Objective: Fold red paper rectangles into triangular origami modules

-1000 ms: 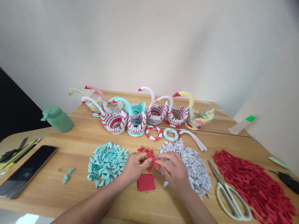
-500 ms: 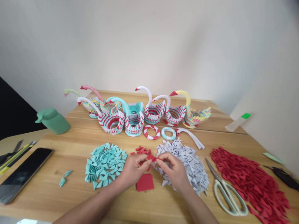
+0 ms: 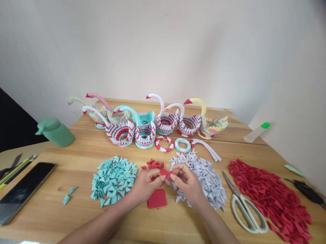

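Head view has both hands meeting over the middle of the light wooden table [image 3: 83,219], with a small folded red paper piece [image 3: 165,172] between their fingertips. The left hand [image 3: 146,183] pinches its left side and the right hand [image 3: 189,184] grips its right side, fingers curled. Just below the piece, on the table, lies a flat red paper rectangle [image 3: 157,199]; behind the hands are small red folded pieces [image 3: 155,164]. A pile of teal paper triangles [image 3: 114,180] sits beside the left hand, while the pile of pale lilac-white paper triangles [image 3: 211,181] lies beside and partly behind the right hand. Farther right are cream-handled scissors [image 3: 235,192] and a long mound of red paper triangles [image 3: 269,196]. Multicoloured paper swans [image 3: 167,123] and two paper rings [image 3: 158,146] line the far side. Wood surface shows between the forearms, towards the near edge, and between the teal pile and the black phone [image 3: 21,193], which lies near the table's left edge.
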Demonstrator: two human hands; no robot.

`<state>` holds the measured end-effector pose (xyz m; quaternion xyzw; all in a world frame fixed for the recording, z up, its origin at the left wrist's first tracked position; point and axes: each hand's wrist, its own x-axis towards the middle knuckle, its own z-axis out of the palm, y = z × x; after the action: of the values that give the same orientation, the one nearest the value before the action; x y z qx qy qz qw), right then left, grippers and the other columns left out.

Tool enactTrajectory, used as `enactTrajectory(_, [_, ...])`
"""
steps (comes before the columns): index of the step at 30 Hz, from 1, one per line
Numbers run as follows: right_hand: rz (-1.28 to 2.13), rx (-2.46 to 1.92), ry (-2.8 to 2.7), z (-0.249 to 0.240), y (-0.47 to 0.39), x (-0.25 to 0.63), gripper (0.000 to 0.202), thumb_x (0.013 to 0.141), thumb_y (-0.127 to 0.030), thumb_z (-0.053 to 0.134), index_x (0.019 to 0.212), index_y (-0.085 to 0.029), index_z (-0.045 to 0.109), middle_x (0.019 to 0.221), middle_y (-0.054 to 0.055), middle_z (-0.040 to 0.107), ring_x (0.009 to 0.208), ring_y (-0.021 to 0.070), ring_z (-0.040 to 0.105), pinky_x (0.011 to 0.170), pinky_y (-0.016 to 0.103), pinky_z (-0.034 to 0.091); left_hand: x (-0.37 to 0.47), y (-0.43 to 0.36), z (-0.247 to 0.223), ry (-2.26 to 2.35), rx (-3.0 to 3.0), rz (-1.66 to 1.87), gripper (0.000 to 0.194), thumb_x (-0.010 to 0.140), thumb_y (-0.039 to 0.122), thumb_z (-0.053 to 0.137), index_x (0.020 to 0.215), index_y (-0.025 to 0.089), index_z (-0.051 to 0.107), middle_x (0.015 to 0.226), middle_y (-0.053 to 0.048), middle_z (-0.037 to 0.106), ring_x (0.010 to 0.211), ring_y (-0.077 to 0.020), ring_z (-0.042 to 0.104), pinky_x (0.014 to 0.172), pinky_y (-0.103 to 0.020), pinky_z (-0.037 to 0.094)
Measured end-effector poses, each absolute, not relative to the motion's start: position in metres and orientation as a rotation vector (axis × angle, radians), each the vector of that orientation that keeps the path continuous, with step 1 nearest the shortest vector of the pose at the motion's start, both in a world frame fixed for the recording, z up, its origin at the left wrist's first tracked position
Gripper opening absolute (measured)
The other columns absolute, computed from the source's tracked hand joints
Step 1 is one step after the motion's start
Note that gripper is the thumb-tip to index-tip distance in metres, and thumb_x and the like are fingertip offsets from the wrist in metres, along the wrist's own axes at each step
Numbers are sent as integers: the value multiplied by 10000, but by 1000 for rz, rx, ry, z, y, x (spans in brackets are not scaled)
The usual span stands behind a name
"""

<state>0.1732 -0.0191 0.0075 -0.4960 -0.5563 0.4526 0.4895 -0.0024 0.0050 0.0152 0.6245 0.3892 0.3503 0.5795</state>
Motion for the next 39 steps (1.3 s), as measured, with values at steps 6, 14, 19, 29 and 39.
enactTrajectory(6, [868, -1217, -1426, -8, -24, 171, 178, 842, -259, 596, 1011, -218, 559, 775, -8, 560, 707, 142, 567, 660, 260, 463, 5, 5, 8, 757, 1128, 852, 347, 670, 457, 751, 722, 136, 629, 666, -9, 659, 625, -124, 578, 631, -229, 452])
enactTrajectory(14, [1023, -1148, -1450, -3, -23, 164, 379, 833, -225, 579, 1207, -217, 520, 772, -12, 589, 700, 140, 590, 653, 250, 483, 1, 10, 2, 812, 1066, 875, 359, 668, 450, 748, 696, 136, 577, 606, 26, 581, 533, -81, 493, 571, -213, 405])
enactTrajectory(19, [1068, -1249, -1532, 5, -20, 170, 196, 836, -296, 590, 985, -187, 654, 734, -1, 586, 665, 136, 548, 620, 241, 443, -4, 12, 4, 868, 1400, 766, 224, 704, 325, 698, 652, 135, 591, 606, 20, 573, 564, -92, 488, 570, -210, 381])
enactTrajectory(29, [1022, -1330, -1455, 11, -20, 171, 198, 846, -359, 582, 793, -172, 623, 636, -13, 560, 536, 105, 456, 503, 215, 362, -5, 16, 6, 907, 1250, 809, 248, 698, 370, 678, 689, 126, 636, 588, -10, 638, 537, -116, 575, 578, -225, 450])
enactTrajectory(39, [777, -1273, -1608, 7, -19, 170, 105, 852, -259, 586, 828, -191, 662, 736, 18, 633, 653, 143, 573, 603, 245, 455, -6, 16, 9, 916, 1245, 832, 244, 686, 363, 692, 662, 128, 633, 567, -7, 645, 508, -113, 588, 548, -220, 458])
